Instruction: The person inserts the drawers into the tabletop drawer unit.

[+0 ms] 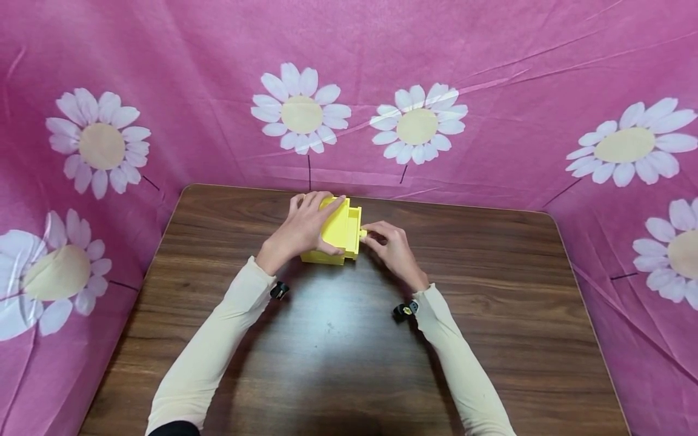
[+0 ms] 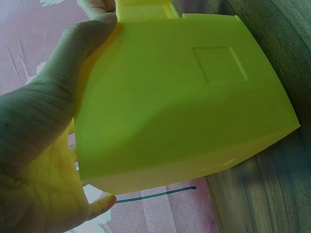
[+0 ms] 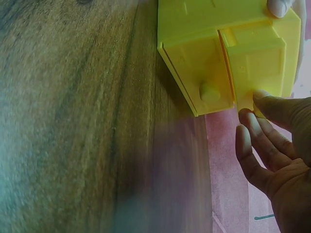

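Note:
A small yellow drawer cabinet point(image 1: 335, 230) stands on the table with its drawer fronts facing right. My left hand point(image 1: 306, 225) grips it across the top, thumb on the near edge and fingers spread over the far side. The upper drawer point(image 3: 260, 63) is pulled partly out, and its inside shows from above in the head view. Thumb and fingertips of my right hand point(image 1: 394, 247) pinch that drawer's knob point(image 1: 363, 233), which they mostly cover in the right wrist view. Below it, the lower drawer point(image 3: 187, 68) sits flush, its round knob point(image 3: 210, 92) untouched.
The brown wooden table point(image 1: 327, 369) extends around the cabinet, its back edge just behind it. A pink cloth with white daisies point(image 1: 491, 36) hangs at the back and both sides. Black wrist cameras point(image 1: 405, 311) are strapped at both sleeves.

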Action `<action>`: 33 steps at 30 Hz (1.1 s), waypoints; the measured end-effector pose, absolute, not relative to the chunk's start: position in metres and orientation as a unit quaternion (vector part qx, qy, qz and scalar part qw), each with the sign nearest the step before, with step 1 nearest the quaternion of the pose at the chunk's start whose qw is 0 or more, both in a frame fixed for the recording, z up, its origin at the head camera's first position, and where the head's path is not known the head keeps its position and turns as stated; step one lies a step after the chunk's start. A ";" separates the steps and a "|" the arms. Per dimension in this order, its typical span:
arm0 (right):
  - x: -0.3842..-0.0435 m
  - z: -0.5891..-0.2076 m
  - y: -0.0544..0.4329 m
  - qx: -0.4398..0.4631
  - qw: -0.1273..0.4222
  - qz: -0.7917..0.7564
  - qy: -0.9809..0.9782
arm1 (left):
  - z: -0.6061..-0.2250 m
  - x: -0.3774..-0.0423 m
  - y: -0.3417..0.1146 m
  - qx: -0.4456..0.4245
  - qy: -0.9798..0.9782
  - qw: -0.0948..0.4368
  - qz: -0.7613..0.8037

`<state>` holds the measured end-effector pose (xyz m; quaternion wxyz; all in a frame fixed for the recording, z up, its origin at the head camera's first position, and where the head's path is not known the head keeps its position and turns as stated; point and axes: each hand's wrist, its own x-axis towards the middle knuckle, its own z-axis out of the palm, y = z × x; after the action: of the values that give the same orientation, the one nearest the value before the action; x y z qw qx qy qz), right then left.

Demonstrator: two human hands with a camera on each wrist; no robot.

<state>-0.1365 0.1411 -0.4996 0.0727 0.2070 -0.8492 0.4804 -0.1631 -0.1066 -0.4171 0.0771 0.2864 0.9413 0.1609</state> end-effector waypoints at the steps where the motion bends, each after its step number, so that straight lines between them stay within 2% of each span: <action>1: -0.137 -0.500 0.141 0.205 0.072 0.482 -0.849 | -0.418 -0.163 -0.106 0.287 0.941 0.078 0.161; 33: -0.141 -0.504 0.132 0.207 0.075 0.503 -0.836 | -0.415 -0.165 -0.105 0.287 0.940 0.084 0.164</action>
<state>-0.1407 0.1316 -0.5036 0.0755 0.2067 -0.8361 0.5025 -0.1649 -0.1048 -0.4152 0.0841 0.2873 0.9399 0.1644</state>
